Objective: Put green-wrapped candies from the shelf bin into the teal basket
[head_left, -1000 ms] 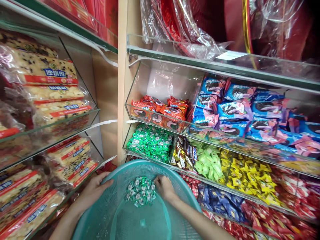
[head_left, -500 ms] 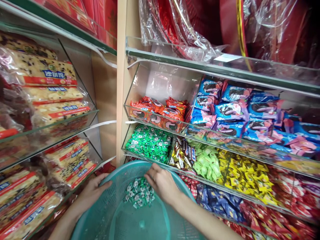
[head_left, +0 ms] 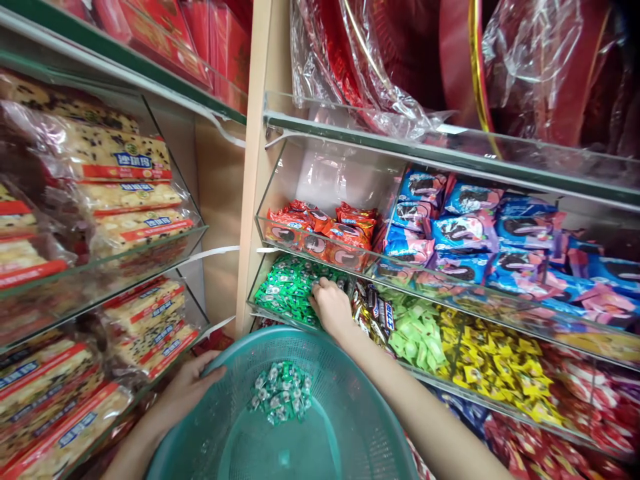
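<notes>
My left hand grips the left rim of a round green plastic basket, thumb over the edge. The basket is tilted towards me, and a small heap of green-wrapped candies lies inside it. My right hand reaches over the far rim to a clear shelf bin full of green-wrapped candies. Its fingers are curled at the right part of that bin; whatever is in them is hidden from me.
Beside that bin lie brown-and-gold wrapped bars, pale green packets and yellow candies. Red packets and blue packets fill the shelf above. Packaged cakes line the left shelves. Clear shelf fronts and a wooden post border the space.
My right hand has gone from above the candies in the basket up to the bin of green-wrapped candies. My left hand still holds the basket rim. The view has shifted slightly.
</notes>
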The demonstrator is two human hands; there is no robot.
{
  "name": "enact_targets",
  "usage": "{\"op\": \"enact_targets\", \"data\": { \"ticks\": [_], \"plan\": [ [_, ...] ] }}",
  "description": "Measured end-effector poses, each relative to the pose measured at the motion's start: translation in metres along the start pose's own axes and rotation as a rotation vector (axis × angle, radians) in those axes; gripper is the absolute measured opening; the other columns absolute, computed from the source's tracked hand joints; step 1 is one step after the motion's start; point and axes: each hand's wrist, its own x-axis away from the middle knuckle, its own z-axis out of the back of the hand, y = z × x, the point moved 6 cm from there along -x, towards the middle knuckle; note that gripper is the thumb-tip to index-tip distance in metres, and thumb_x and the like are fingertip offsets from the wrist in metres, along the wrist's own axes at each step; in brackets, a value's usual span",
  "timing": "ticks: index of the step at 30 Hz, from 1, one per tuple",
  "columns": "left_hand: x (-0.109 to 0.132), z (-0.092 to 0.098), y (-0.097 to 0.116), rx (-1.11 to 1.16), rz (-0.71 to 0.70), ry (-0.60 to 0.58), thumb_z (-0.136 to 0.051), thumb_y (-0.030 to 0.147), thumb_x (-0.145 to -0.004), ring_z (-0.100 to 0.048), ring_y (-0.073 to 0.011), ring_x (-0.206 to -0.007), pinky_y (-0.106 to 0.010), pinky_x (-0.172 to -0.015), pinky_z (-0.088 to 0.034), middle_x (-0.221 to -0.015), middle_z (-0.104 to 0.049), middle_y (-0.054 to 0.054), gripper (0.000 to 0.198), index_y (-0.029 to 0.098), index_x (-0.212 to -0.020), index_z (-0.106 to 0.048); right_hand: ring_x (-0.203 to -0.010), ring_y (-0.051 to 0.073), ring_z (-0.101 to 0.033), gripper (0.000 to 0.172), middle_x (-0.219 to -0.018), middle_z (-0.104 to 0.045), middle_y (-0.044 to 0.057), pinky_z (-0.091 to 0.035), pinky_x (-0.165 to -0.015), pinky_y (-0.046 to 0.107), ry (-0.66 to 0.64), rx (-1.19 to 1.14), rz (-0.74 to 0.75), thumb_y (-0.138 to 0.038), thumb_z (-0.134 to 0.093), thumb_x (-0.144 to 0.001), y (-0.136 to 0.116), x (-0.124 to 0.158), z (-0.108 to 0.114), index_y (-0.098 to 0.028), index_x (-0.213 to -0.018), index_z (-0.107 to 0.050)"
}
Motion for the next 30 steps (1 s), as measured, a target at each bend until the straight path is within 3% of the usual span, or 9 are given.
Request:
{"op": "enact_targets", "data": {
  "ticks": [9,15,23,27,30],
  "plan": [
    [-0.005,0.005,-0.001,-0.099,-0.054,0.061,-0.067,0.047,-0.075,-0.059,-0.0266,-0.089,-0.03,-0.076,-0.048,-0.093,-0.066,-0.006,0.038,0.015,-0.096,-0.065,-0.094,0.02,-0.056,0.025,-0.103,-0.059,0.012,-0.045,-0.072,0.028,-0.009,0.009,-0.022,-0.018,-0.038,-0.091,0.001,-0.002,-0.003,-0.014,-0.095,-0.063],
    [-0.002,0.002,-0.005,-0.008,-0.013,0.017,-0.067,0.044,-0.077,-0.06,-0.0251,-0.083,-0.03,-0.07,-0.049,-0.09,-0.066,-0.005,0.038,0.015,-0.1,-0.063,-0.091,0.021,-0.057,0.026,-0.101,-0.06,0.012,-0.045,-0.069,0.029,0.015,0.047,-0.013,-0.016,-0.038,-0.09,0.001,-0.004,-0.005,-0.013,-0.096,-0.063],
    [-0.004,0.002,-0.001,0.001,0.004,0.054,-0.071,0.049,-0.07,-0.06,-0.025,-0.083,-0.029,-0.071,-0.049,-0.09,-0.066,-0.006,0.043,0.014,-0.094,-0.064,-0.088,0.021,-0.056,0.028,-0.096,-0.06,0.013,-0.044,-0.067,0.029,0.065,0.067,0.0,-0.011,-0.036,-0.09,0.002,-0.008,-0.014,-0.013,-0.095,-0.063],
    [-0.003,-0.001,0.002,-0.001,-0.015,0.026,-0.069,0.047,-0.073,-0.06,-0.0247,-0.082,-0.03,-0.071,-0.049,-0.088,-0.066,-0.006,0.041,0.013,-0.096,-0.063,-0.087,0.02,-0.056,0.024,-0.094,-0.058,0.011,-0.042,-0.065,0.027,0.137,0.037,-0.028,-0.014,-0.036,-0.091,0.003,-0.006,-0.006,-0.013,-0.091,-0.061],
    [-0.001,-0.002,0.002,0.015,0.0,0.01,-0.069,0.047,-0.074,-0.06,-0.0253,-0.082,-0.031,-0.071,-0.049,-0.087,-0.066,-0.005,0.042,0.014,-0.098,-0.063,-0.081,0.017,-0.056,0.024,-0.092,-0.056,0.008,-0.038,-0.061,0.025,0.194,-0.112,-0.048,-0.021,-0.036,-0.093,0.001,0.005,0.006,-0.016,-0.087,-0.059]
  ]
}}
